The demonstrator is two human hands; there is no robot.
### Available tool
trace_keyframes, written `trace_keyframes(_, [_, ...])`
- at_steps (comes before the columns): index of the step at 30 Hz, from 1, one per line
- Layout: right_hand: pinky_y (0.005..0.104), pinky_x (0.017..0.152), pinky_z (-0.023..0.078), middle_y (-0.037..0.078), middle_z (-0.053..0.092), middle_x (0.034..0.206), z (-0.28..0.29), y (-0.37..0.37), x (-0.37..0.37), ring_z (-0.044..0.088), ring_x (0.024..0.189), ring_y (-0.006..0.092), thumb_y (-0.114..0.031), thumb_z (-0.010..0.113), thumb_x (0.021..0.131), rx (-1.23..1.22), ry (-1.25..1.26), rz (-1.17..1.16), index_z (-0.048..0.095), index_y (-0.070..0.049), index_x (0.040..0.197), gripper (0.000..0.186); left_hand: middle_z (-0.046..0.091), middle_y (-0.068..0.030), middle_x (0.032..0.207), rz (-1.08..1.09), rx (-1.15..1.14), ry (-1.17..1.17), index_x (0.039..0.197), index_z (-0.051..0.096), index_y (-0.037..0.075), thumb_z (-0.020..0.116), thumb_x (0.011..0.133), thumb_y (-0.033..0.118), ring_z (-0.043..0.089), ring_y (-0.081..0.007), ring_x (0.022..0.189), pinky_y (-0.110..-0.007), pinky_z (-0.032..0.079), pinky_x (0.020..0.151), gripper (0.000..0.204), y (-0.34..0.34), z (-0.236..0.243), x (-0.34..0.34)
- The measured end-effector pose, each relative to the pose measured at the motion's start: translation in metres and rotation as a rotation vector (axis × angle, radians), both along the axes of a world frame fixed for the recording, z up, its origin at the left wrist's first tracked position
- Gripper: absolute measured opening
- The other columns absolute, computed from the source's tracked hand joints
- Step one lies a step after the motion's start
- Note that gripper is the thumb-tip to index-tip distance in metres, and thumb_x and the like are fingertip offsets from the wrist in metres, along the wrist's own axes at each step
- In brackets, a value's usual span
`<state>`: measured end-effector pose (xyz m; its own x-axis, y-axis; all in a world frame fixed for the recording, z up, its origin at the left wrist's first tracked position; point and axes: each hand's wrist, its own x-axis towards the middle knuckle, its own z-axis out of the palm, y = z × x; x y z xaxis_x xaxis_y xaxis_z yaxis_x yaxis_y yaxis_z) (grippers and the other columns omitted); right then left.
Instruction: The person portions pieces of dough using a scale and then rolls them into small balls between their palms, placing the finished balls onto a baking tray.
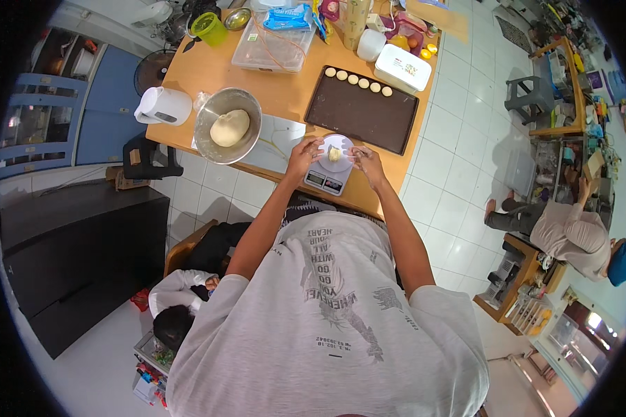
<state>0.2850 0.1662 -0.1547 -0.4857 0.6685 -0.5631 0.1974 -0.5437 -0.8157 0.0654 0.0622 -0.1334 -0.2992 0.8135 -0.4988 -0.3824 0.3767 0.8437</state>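
Note:
A small lump of dough (334, 154) rests on the round plate of a white kitchen scale (326, 179) at the table's near edge. My left hand (305, 157) is at the plate's left side, its fingers slightly bent and apart. On the other side, my right hand (367, 165) has its fingers loosely spread near the rim. Neither hand appears to hold anything; whether fingertips touch the plate I cannot tell. Left of the scale, a metal bowl (251, 142) contains a large ball of dough (229, 128). Behind the scale lies a dark baking tray (362, 111) with several dough balls (352, 79) along its far edge.
A white electric kettle (167, 106) stands left of the bowl. On the wooden table (285, 92) are a clear plastic box (268, 52), a green cup (207, 29) and a white container (402, 68). One person (570, 233) is at the right; another (177, 306) sits lower left.

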Motion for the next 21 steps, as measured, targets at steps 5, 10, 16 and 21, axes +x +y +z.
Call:
trace_keyframes(5, [0.0286,0.081,0.055,0.007,0.076,0.111,-0.026,0.001,-0.006,0.069,0.094,0.013,-0.022,0.061,0.108,0.13,-0.05,0.036,0.072,-0.005,0.124,0.025,0.064,-0.0148,0.14,-0.039,-0.043,0.006,0.14,0.059,0.001,0.057,0.111,0.02,0.068,-0.0265,0.12,-0.038,0.057,0.105,0.035,0.004,0.001,0.009])
trace_keyframes(10, [0.0327,0.08,0.058,0.011,0.076,0.108,-0.027,0.0,-0.018,0.071,0.092,0.0175,-0.017,0.068,0.102,0.393,-0.192,0.093,0.072,-0.005,0.122,0.025,0.064,-0.0137,0.137,-0.069,-0.09,0.001,0.142,0.056,-0.001,0.059,0.11,0.024,0.068,-0.025,0.116,-0.037,0.057,0.102,0.04,-0.005,-0.017,0.016])
trace_keyframes(16, [0.0444,0.09,0.059,0.02,0.067,0.121,-0.003,-0.009,-0.035,0.071,0.104,0.0344,-0.009,0.07,0.09,0.774,-0.366,0.329,0.067,-0.004,0.128,0.038,0.061,-0.0139,0.14,-0.07,-0.185,-0.009,0.144,0.054,0.001,0.057,0.109,0.017,0.068,-0.0264,0.115,-0.037,0.058,0.098,0.039,-0.01,-0.036,0.016])
trace_keyframes(21, [0.0512,0.099,0.055,0.024,0.062,0.121,0.017,-0.015,-0.056,0.063,0.119,0.0443,-0.003,0.072,0.081,0.861,-0.517,0.537,0.065,-0.006,0.128,0.047,0.064,-0.0112,0.133,-0.07,-0.176,0.025,0.143,0.056,0.004,0.059,0.108,0.021,0.068,-0.0251,0.115,-0.038,0.057,0.097,0.039,-0.028,-0.044,0.016])
